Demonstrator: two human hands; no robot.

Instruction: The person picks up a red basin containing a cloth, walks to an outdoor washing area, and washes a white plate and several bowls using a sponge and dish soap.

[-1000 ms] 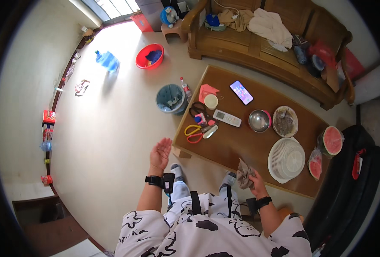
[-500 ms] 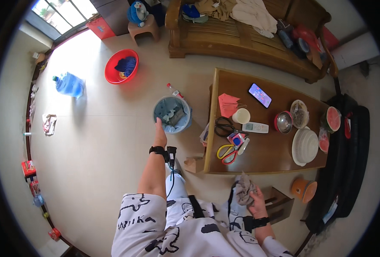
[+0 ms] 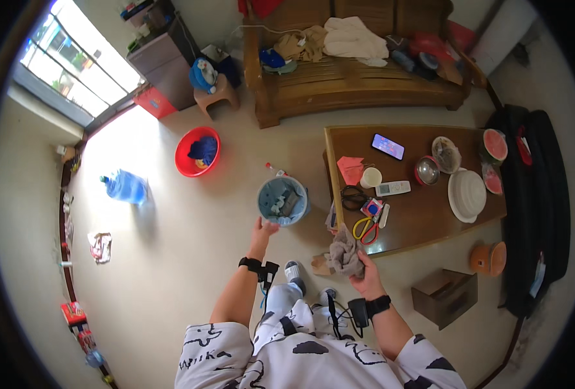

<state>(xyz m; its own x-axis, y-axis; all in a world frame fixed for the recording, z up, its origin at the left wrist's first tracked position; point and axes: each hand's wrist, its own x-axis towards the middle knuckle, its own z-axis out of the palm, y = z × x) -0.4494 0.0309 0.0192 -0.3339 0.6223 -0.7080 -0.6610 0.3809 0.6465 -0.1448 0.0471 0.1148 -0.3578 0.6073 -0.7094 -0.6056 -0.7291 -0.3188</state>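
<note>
My right hand grips a crumpled grey-brown cloth, which hangs in front of the near left corner of the wooden table. At the near side of a lined waste bin, my left hand has its fingers apart and nothing visible in them. Grey crumpled waste lies inside the bin. On the table close to the cloth are red-and-yellow-handled scissors, black-handled scissors and a white remote control.
A red basin with dark blue cloth and a large blue water bottle stand on the floor to the left. Behind the bin lies a small red-labelled bottle. A brown box-like stool and an orange bucket stand at the right.
My right hand has carried the cloth left and forward, toward the table corner. My left hand has drawn back from over the bin to its near side. The view has tilted up and shifted.
</note>
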